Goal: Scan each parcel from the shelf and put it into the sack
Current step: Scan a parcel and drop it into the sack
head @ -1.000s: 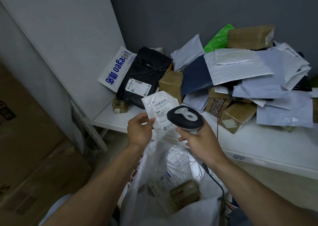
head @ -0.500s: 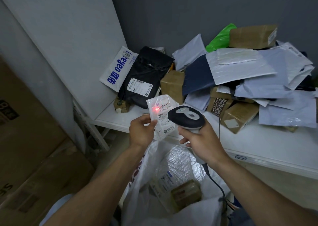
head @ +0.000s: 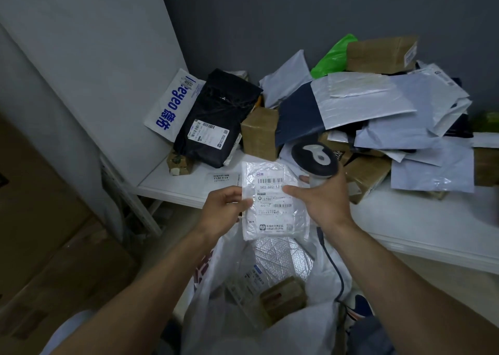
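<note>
A small clear plastic parcel (head: 272,206) with a white barcode label hangs flat above the open white sack (head: 321,281). My left hand (head: 226,208) pinches its left edge. My right hand (head: 324,198) grips the dark handheld scanner (head: 314,158) by its handle, and its thumb touches the parcel's right edge. The scanner head points up and away. Inside the sack lie a silver bubble mailer (head: 280,257), a labelled bag and a brown box (head: 283,298).
The white shelf (head: 405,219) carries a heap of parcels: a black bag (head: 216,117), a white bag with blue print (head: 172,103), brown boxes (head: 259,133), grey and white mailers (head: 372,103), a green bag (head: 334,54). Cardboard cartons (head: 40,233) stand at left. The scanner's cable (head: 337,268) drops into the sack.
The red scan light on the label has gone. The parcel has come down and turned flat over the sack mouth, and the scanner has lifted away to the right of it.
</note>
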